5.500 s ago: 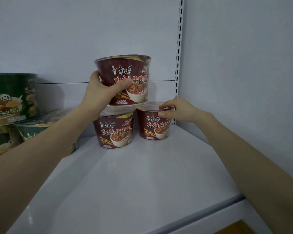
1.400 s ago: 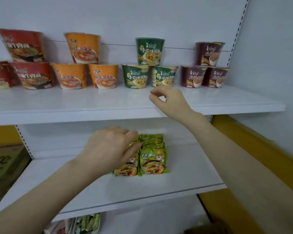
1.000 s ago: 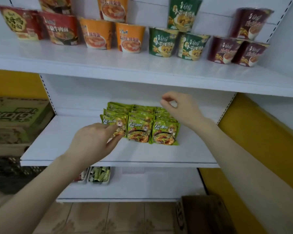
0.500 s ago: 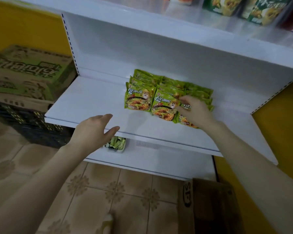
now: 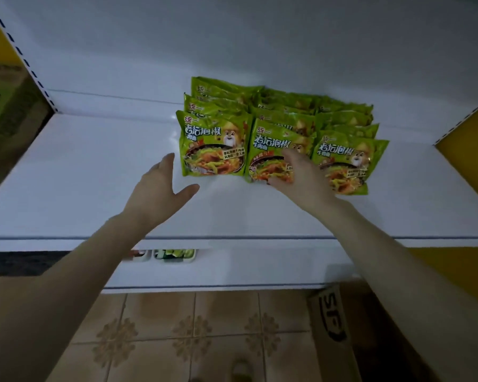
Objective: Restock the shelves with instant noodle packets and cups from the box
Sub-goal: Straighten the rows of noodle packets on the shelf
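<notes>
Green instant noodle packets lie in three overlapping rows on the white shelf (image 5: pixel 89 172). The front packets are a left one (image 5: pixel 213 150), a middle one (image 5: pixel 271 146) and a right one (image 5: pixel 345 158). My right hand (image 5: pixel 298 175) rests on the lower right part of the middle packet, fingers fairly straight, thumb at its bottom edge. My left hand (image 5: pixel 160 186) hovers over bare shelf just left of the left packet, fingers spread, holding nothing. A brown cardboard box (image 5: pixel 331 323) marked SF stands on the floor at lower right.
A green printed carton (image 5: pixel 6 111) stands beyond the shelf's left end. Below, a lower shelf (image 5: pixel 232 271) carries small trays (image 5: pixel 174 255) of goods. The floor has tan patterned tiles (image 5: pixel 193 334). A yellow wall (image 5: pixel 464 128) shows at the right.
The view has dropped from the upper shelf of cups and closed in on the packet shelf. My right hand shifted left onto the middle packet; my left hand rose over the shelf beside the packets.
</notes>
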Demonstrator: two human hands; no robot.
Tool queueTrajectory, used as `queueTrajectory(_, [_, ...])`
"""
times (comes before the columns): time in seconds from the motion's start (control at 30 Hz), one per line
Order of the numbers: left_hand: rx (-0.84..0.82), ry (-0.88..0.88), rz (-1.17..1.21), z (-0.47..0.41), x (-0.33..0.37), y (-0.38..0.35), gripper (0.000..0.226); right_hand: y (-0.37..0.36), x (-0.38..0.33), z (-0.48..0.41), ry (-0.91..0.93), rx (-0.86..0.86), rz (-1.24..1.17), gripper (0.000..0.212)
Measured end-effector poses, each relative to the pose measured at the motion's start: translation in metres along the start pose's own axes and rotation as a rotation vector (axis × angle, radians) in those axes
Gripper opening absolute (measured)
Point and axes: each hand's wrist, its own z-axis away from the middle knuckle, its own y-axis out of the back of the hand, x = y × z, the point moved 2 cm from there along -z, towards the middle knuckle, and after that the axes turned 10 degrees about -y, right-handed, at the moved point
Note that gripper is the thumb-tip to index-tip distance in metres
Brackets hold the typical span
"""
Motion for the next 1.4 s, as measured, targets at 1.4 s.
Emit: queueTrajectory(1.4, [0.182,-0.259,0.871,-0.175,-0.065,-0.095,0.082,-0.106,0.013,-0.123,0.393,0.528,0.496,0.124])
